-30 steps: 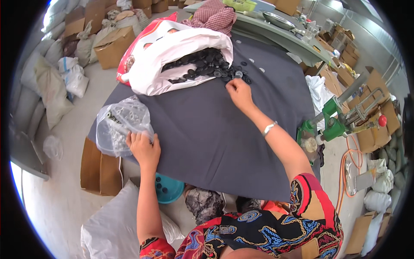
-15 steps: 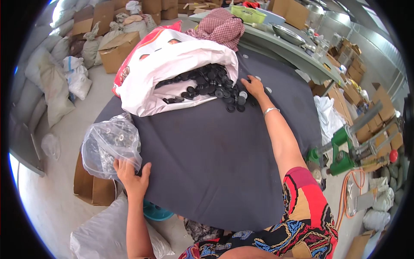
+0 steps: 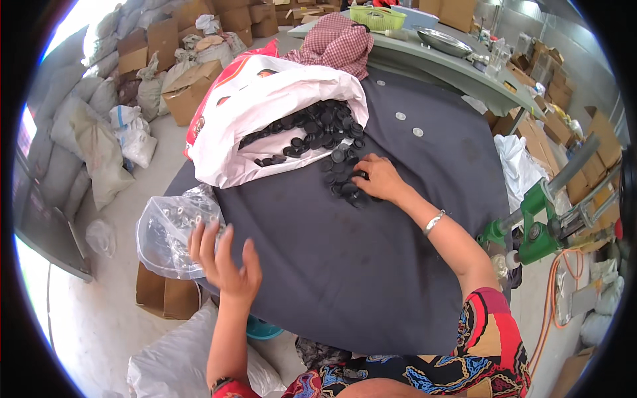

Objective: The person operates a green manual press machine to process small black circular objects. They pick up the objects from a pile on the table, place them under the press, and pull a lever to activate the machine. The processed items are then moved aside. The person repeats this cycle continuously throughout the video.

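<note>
A white and red woven sack (image 3: 219,156) lies on its side on the dark cloth, its mouth gaping. Round black caps (image 3: 328,119) fill the mouth, and a loose pile of black caps (image 3: 340,166) spreads onto the cloth. Over the right side of that pile, my right hand (image 3: 379,178) has its fingers curled round some caps; how many is hidden. My left hand (image 3: 229,265), empty with fingers spread, is raised beside a clear plastic bag (image 3: 166,242) of small shiny pieces at the table's left edge.
Three pale discs (image 3: 400,116) lie on the dark cloth (image 3: 318,259) toward the back right. A checked cloth bundle (image 3: 335,43) sits behind the sack. A green hand press (image 3: 534,229) stands at the right. A cardboard box (image 3: 169,292) and a large white sack (image 3: 176,351) are at lower left.
My right hand has come nearer and left, onto the caps, and more caps lie outside the sack's mouth. My left hand has lifted off the clear bag and moved right.
</note>
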A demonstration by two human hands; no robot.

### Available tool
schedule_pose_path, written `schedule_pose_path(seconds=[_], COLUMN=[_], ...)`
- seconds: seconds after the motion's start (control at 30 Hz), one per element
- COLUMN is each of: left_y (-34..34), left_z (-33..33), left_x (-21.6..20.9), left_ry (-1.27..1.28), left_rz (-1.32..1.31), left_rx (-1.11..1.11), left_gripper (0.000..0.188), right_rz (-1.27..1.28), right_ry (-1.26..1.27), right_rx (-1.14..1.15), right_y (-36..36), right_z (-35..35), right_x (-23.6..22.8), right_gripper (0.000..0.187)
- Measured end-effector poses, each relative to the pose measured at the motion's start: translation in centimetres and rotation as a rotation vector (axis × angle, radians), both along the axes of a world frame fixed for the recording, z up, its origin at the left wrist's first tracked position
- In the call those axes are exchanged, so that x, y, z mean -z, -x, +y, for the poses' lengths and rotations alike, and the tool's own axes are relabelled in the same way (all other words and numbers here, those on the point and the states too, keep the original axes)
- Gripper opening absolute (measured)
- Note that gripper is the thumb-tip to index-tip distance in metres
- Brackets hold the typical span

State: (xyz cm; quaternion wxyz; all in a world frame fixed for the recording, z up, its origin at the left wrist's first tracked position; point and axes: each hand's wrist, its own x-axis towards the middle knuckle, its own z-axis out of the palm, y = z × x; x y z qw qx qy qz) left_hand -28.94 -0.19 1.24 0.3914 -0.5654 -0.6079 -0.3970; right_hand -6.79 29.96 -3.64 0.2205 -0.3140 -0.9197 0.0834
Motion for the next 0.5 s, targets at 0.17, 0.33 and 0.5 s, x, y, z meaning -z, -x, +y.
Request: schedule_pose_path(seconds=[0.17, 0.33, 0.5], left_y=[4.0, 6.4, 8.0], left_z=[10.0, 15.4, 14.9], left_x=[-3.7, -1.8, -0.5], left_ry=[0.013, 0.207, 0.144], left_rz=[-0.261, -0.678, -0.673], left_rx=[-0.261, -0.549, -0.568], left_gripper=[0.076, 0.083, 0.058], right_rz=[0.272, 0.413, 0.435], right_ry=[0.065, -0.134, -0.061], right_rx=[0.2, 0.279, 0.302], right_y=[3.2, 6.6, 10.3], right_z=[3.3, 12.3, 14.5], right_x=[-4.9, -6.7, -6.8], right_gripper=[0.048, 0.075, 0.06])
